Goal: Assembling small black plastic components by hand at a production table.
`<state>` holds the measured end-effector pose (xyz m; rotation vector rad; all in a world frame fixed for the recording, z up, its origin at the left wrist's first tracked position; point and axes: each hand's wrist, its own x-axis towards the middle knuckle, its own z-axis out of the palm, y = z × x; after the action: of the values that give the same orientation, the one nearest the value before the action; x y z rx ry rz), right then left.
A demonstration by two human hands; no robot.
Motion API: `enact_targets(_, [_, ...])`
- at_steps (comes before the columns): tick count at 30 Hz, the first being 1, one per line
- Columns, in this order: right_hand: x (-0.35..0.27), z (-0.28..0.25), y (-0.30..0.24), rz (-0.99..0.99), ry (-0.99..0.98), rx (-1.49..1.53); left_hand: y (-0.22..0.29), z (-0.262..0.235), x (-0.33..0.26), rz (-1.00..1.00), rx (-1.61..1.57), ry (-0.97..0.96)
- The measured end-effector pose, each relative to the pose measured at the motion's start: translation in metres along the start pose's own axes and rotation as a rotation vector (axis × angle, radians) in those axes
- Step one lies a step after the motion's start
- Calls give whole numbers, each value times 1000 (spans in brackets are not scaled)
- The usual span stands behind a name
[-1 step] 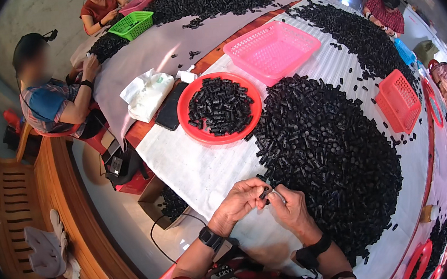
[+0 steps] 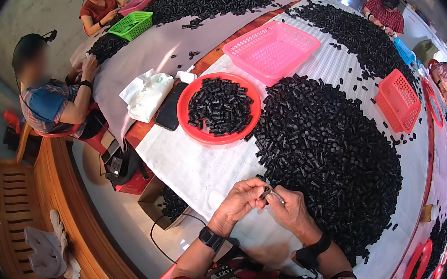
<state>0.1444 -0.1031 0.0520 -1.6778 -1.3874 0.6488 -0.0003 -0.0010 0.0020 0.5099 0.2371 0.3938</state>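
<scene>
In front of me, my left hand (image 2: 240, 202) pinches a small black plastic piece (image 2: 266, 192) between thumb and fingertips. My right hand (image 2: 292, 210) is closed right beside it, thumb and bent fingers meeting at the piece. Something thin and greyish shows at the right fingertips, too small to make out. A large heap of similar black pieces (image 2: 324, 155) lies on the white cloth just beyond and to the right of my hands. Farther off to the left, a red round tray (image 2: 185, 127) holds more of them.
A pink basket (image 2: 301, 48) stands behind the heap, a coral basket (image 2: 395, 100) to its right. Near the red tray lie a dark phone (image 2: 170, 109) and a white tissue pack (image 2: 147, 96). A cardboard box (image 2: 151, 203) sits below the table's left edge. Several people work around the tables.
</scene>
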Motion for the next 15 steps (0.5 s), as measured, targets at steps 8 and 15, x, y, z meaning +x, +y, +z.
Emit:
enact_targets(8, [-1, 3, 3, -12, 86, 45, 1, -3, 0, 6, -31, 4])
enact_targets(15, [0, 4, 2, -27, 80, 42, 1, -1, -1, -2, -34, -12])
